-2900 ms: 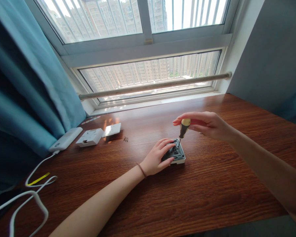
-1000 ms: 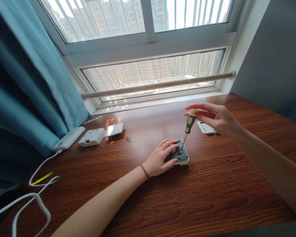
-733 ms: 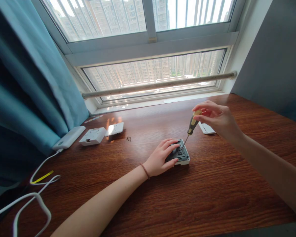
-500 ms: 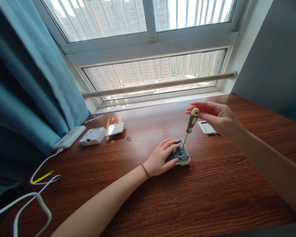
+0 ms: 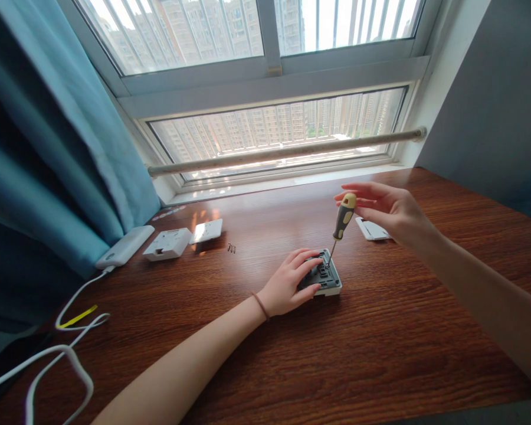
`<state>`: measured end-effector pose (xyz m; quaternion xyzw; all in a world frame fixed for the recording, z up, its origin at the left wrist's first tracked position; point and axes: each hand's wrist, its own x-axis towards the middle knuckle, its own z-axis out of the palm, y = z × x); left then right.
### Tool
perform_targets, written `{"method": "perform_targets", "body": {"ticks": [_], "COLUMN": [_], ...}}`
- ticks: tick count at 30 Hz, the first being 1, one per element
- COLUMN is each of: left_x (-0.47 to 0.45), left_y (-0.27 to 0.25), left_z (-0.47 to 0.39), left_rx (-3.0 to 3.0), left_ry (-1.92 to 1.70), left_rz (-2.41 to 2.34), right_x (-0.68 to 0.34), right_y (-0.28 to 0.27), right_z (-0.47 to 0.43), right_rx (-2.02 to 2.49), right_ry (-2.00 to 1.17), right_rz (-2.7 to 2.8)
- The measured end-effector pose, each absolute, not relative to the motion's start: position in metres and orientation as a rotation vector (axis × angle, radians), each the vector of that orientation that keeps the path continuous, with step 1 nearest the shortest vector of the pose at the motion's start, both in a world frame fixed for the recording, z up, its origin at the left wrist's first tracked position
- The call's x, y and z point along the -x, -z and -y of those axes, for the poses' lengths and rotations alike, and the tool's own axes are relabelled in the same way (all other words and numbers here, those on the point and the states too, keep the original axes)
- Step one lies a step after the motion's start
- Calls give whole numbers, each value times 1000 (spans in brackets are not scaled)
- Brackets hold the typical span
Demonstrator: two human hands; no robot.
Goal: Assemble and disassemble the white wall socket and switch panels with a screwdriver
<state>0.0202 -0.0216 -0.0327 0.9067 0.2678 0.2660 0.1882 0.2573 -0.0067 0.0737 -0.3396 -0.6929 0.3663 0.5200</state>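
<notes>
My left hand (image 5: 288,283) is closed over a square electrical wall fitting (image 5: 331,283), its fingers across the top and the thumb along the near edge. The fitting has a white rim and a dark grey side facing up; the hand hides its left part. A screwdriver (image 5: 344,216) with a grey and yellow handle stands tilted over it, its shaft tip at the fitting's upper right part. Around the top of the handle are the thumb and fingers of my right hand (image 5: 383,206). The tip's exact contact is too small to tell.
Several small screws (image 5: 232,248) lie left of the fitting. Farther left are a white plate (image 5: 207,231), a white box (image 5: 167,244) and a white power bank (image 5: 126,247) with a cable. A white frame (image 5: 372,229) sits behind my right wrist. The window is behind the table.
The screwdriver handle has shifted very slightly left, and my right fingers have moved a little on it. My left hand and the fitting stay in place.
</notes>
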Motion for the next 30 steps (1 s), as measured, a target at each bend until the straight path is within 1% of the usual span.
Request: {"method": "perform_targets", "body": {"ticks": [2, 6, 8, 14, 17, 24, 26, 30], "left_x": [-20, -21, -20, -20, -20, -21, -20, -20], "left_y": [33, 32, 32, 32, 32, 31, 31, 32], "left_z": [22, 22, 22, 22, 22, 22, 22, 22], "left_rx": [-2555, -2555, -2554, -2549, -2550, -2553, -2553, -2550], "left_ry": [-746, -741, -734, -739, -747, -745, -745, -737], "left_rz": [-761, -759, -756, -755, -751, -754, -752, -758], "right_x": [-256, -253, -254, -256, -255, -257, -258, -257], "right_y": [-74, -70, -68, -72, -72, -62, -63, -69], "right_z": [9, 7, 5, 5, 6, -1, -1, 4], "right_rx": [845, 981, 1001, 841, 878, 965, 938, 825], "right_ry": [-833, -548, -488, -834, -836, -679, -710, -890], "right_rz": [1672, 1672, 1645, 1639, 1626, 1537, 1533, 1551]}}
